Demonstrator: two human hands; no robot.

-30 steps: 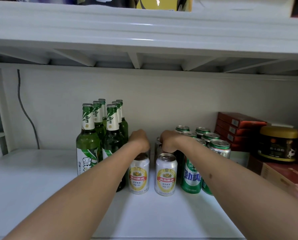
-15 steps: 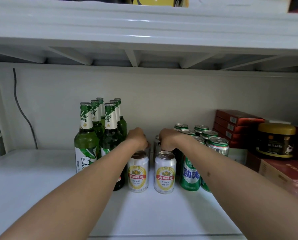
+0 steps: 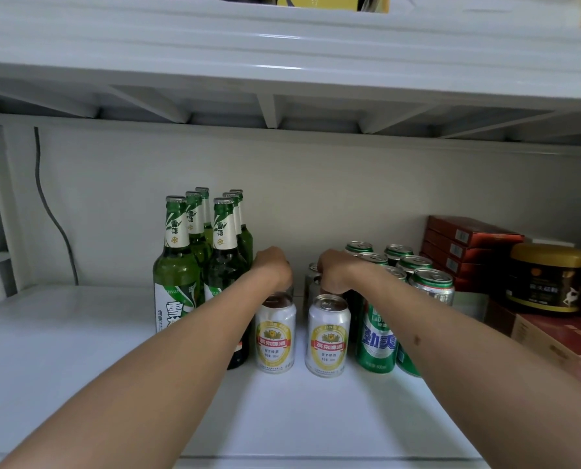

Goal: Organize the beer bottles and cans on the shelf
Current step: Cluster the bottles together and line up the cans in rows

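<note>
Nearest me, at six o'clock, the shelf [image 3: 316, 418] has bare white board, and my two forearms cross it toward the drinks. Two white cans stand side by side in the front row, a narrow gap between them: the left white can [image 3: 275, 336] and the right white can [image 3: 328, 336]. My left forearm passes just above and beside the left one, so I judge a dropped elbow or a quick pull back could knock it over toward the shelf edge.

At nine o'clock of the cans the green bottles [image 3: 177, 265] stand in a tight cluster, tall and narrow; my left wrist runs close by the front right one. I think a sideways nudge there could topple one into its neighbours.

At three o'clock the green cans [image 3: 377, 336] are packed in rows, my right arm lying over their tops, so a drag could shift them.

Further in, my left hand [image 3: 273, 269] and right hand [image 3: 336, 270] curl down over silver cans in the second row [image 3: 312, 282]. The fingers are hidden behind the knuckles, so I cannot tell whether they are clamped on those cans or only resting on them. If the grip is loose, I reckon a lifted can could slip onto the front row.

At two o'clock, red boxes [image 3: 468, 245] and a dark jar [image 3: 546, 279] stand well apart.
</note>
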